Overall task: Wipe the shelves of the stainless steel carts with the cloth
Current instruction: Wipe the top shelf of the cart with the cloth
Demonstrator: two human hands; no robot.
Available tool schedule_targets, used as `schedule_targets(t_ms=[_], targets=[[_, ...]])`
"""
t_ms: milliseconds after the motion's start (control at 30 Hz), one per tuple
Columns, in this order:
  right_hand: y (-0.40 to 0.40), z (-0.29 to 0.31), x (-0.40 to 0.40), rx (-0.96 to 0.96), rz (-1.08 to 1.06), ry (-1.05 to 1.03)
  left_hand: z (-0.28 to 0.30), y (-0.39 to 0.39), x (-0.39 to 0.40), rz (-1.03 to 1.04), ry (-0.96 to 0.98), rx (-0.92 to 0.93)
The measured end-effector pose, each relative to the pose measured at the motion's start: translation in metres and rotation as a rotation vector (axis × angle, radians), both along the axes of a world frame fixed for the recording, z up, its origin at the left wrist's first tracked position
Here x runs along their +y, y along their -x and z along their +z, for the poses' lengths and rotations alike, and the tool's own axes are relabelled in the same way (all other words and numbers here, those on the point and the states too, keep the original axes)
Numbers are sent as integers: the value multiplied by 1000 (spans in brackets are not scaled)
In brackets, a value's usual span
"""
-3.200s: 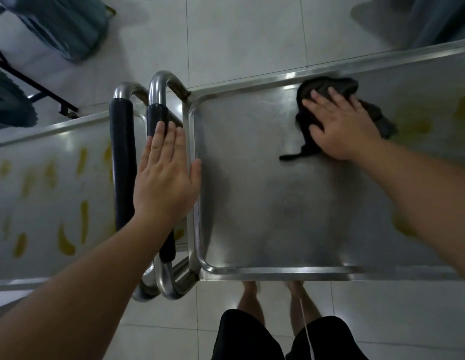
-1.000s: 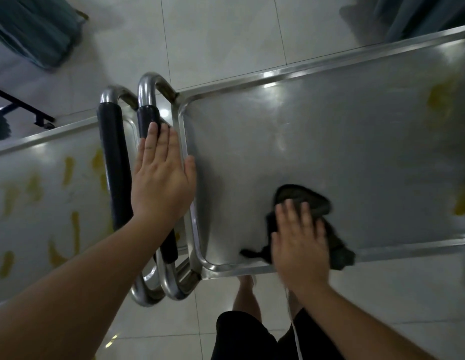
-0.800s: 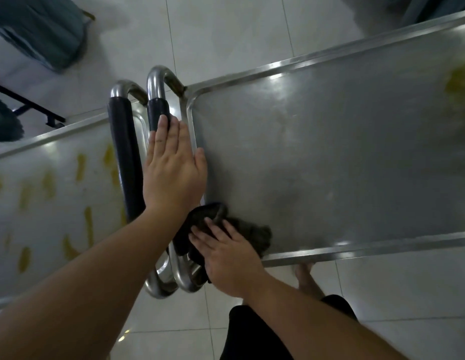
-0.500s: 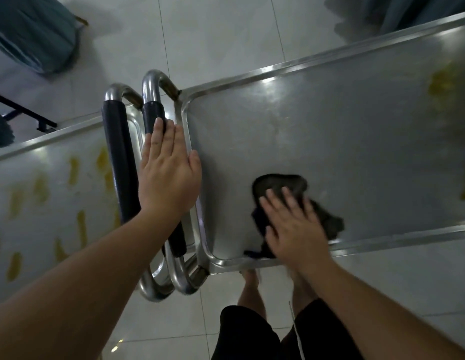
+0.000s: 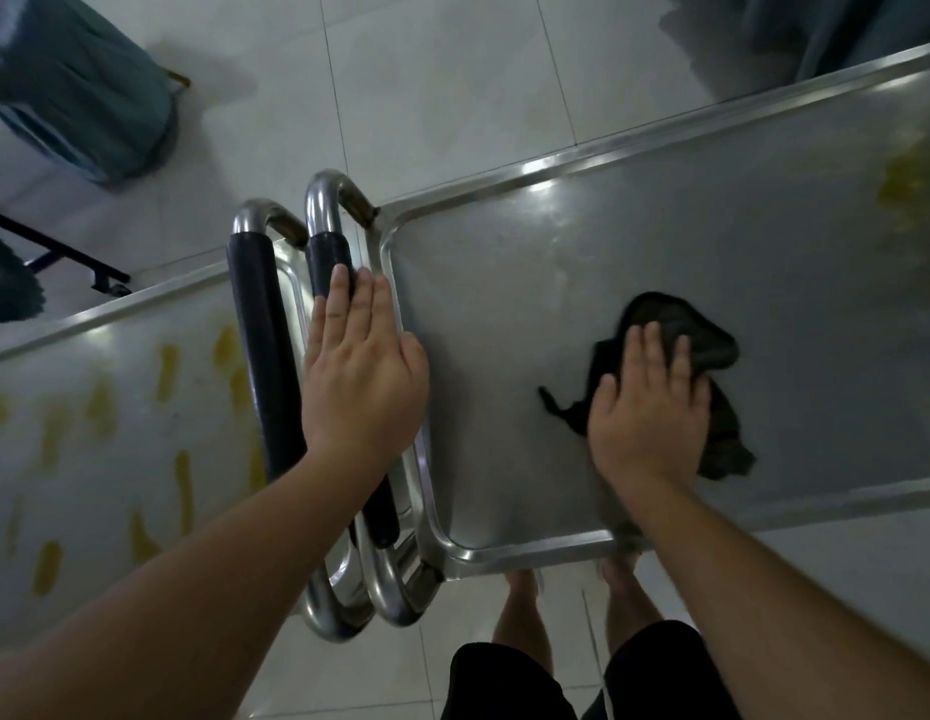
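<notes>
Two stainless steel carts stand handle to handle. My right hand presses a dark crumpled cloth flat against the top shelf of the right cart, near its front rim, fingers straight and spread. My left hand lies flat, fingers straight and together, on that cart's black-gripped handle and left rim. Yellow smears mark the right cart's far right side. The left cart's shelf carries several yellow smears.
The left cart's black-gripped handle runs beside the right cart's handle. Teal fabric-covered furniture and a black metal frame stand on the white tiled floor at the far left. More teal fabric hangs at the top right. My bare feet stand by the cart's front edge.
My right hand has slid the cloth from the shelf's front left corner rightward and farther away from the front rim. My left hand has stayed on the handle.
</notes>
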State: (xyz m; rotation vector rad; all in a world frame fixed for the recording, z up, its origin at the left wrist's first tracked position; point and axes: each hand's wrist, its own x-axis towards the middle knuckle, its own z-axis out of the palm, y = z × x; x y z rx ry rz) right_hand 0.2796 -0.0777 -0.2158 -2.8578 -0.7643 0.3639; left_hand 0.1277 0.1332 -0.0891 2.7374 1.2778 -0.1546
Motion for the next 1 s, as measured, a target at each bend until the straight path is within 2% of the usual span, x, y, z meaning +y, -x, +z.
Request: schedule_targets(t_ms=[100,233,300,400,433,500,600,700,833,1000], targets=[[62,1,41,41,232,-46,-1,0,0,4,-10,-6],[120,5,84,111,705,-80,-2,1,-1,-10,-15,-9],[119,7,89,132,805,-73,-2,2,0,-7,-14,-10],[67,7,67,119,942,-58,-2,1,-2,4,-1,-22],[38,7,54,95,934,-54,-2,0,-2,1,7,-27],[-30,9,26,25,783,-48,-1,1,-2,-1,14,-29],[-136,14,-9,1,406,31,-1,1,-2,-6,14,-33],[-199,20,-18,66,14,129,-2,2,-1,-12,6,-37],[-177,17,9,58,-179,123,-4,4,0,-12,9,-46],[-72,17,71,56,-40,22,-4,3,1,-7,14,-56]])
